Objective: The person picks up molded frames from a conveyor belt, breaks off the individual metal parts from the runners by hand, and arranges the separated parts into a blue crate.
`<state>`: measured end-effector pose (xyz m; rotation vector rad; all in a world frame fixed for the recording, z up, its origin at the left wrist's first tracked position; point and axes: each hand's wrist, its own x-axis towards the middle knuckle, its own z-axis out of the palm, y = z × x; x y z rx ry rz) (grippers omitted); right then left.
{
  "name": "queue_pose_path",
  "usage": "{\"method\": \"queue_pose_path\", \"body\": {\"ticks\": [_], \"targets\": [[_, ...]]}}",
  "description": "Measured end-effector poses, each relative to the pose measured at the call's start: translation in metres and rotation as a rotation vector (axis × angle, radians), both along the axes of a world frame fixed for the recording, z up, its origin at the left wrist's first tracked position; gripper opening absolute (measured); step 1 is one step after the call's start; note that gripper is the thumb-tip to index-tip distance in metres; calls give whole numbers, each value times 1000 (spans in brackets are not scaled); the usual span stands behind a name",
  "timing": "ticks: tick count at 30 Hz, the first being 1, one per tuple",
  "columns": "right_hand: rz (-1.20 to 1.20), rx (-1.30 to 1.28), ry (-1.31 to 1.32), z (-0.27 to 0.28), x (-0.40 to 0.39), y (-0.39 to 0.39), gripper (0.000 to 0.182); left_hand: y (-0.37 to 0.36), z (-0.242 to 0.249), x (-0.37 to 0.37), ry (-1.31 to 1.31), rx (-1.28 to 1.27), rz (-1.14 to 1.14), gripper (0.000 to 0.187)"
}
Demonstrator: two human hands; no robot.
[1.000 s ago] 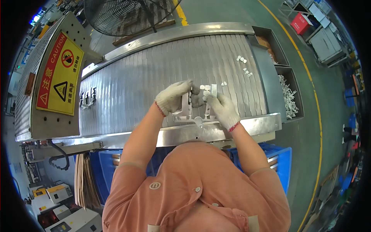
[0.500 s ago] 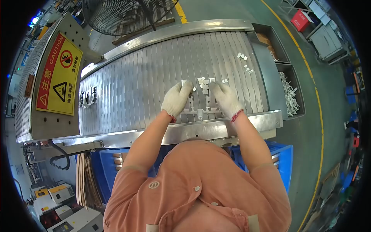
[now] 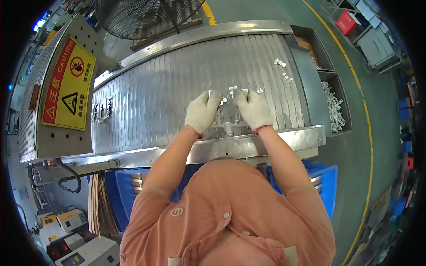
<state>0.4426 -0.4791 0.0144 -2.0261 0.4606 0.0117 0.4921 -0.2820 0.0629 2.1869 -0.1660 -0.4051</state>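
My left hand (image 3: 203, 110), in a white knit glove, is closed on the left side of a pale moulded plastic frame with a central stub (image 3: 228, 128). Gripping the frame's right side is my right hand (image 3: 254, 108), gloved the same way. Its fingers partly hide the frame's upper end. Small white plastic pieces (image 3: 223, 101) lie between the hands, close to the left fingertips. Beyond my right thumb are more small white pieces (image 3: 232, 89), partly covered.
The slatted metal conveyor (image 3: 155, 88) bears dark parts (image 3: 102, 111) at left and small white pieces (image 3: 287, 78) at right. Bins (image 3: 333, 106) of white scraps stand past its right end. A guard box with a caution sign (image 3: 69, 86) stands left; a fan (image 3: 146, 17) is behind.
My right hand has moved left, closer to my left hand, and covers more of the frame and the small white pieces. The left hand has hardly moved.
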Motion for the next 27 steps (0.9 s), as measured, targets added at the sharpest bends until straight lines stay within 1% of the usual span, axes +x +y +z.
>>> {"method": "queue_pose_path", "body": {"ticks": [2, 5, 8, 11, 14, 17, 20, 23, 26, 27], "targets": [[-122, -250, 17, 14, -3, 8, 71, -8, 10, -3, 2, -11, 33, 72], [-67, -198, -26, 17, -9, 4, 69, -3, -8, 3, -75, 29, 61, 75], [-61, -230, 22, 8, -16, 8, 68, -6, -22, 12, -57, 57, 75, 80], [-26, -224, -44, -1, -19, 6, 66, 1, -39, 18, 21, 31, 41, 84], [23, -58, -59, 1, -21, 0, 64, 10, -46, 22, 91, -35, -20, 87], [40, -13, -115, -10, -18, -6, 63, -4, -34, 13, 528, -317, 191, 89], [38, -42, -79, -35, -11, -12, 65, -4, -18, 14, 473, -202, 53, 85], [6, -192, 25, -15, -13, -3, 67, -4, -15, 20, 24, 255, -162, 80], [-26, -266, 66, -20, -13, 10, 70, -8, 1, 20, 37, 386, -186, 82], [-3, -261, 61, -17, -14, 11, 69, -8, -2, 18, 7, 407, -222, 82]]}}
